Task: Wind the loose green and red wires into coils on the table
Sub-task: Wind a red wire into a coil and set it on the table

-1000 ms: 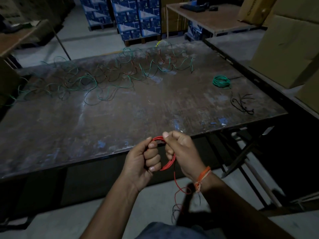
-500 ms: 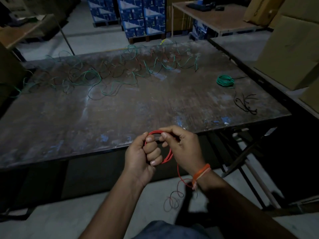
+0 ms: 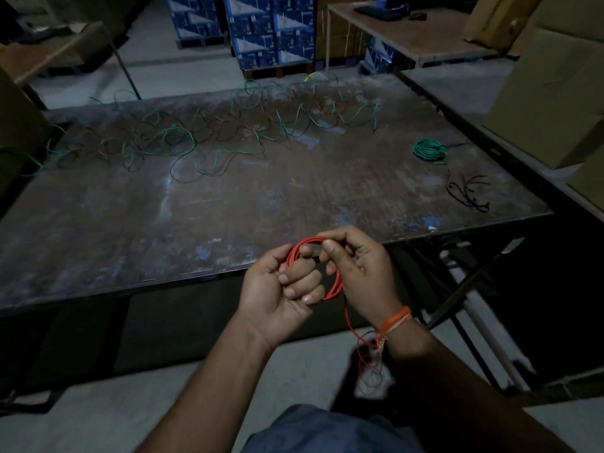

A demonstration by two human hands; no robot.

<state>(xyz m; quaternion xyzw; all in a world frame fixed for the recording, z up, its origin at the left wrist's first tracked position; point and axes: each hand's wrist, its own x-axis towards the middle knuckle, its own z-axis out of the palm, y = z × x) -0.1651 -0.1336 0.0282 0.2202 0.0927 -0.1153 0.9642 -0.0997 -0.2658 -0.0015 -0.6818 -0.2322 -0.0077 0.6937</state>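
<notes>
**Red wire coil held at the near table edge**

Red coil (image 3: 331, 282) sits between both hands, just in front of the table (image 3: 228, 217) edge. I see my left hand (image 3: 281, 289) curled round the coil's left side, fingers folded through the loop. My right hand (image 3: 359, 273) pinches the top strands between thumb and forefinger. A loose red tail (image 3: 367, 364) hangs below my right wrist, beside an orange band (image 3: 394, 320). Far across the table lie tangled green and red wires (image 3: 202, 142); a finished green coil (image 3: 428, 151) and black ties (image 3: 467, 191) rest near the right edge.
</notes>
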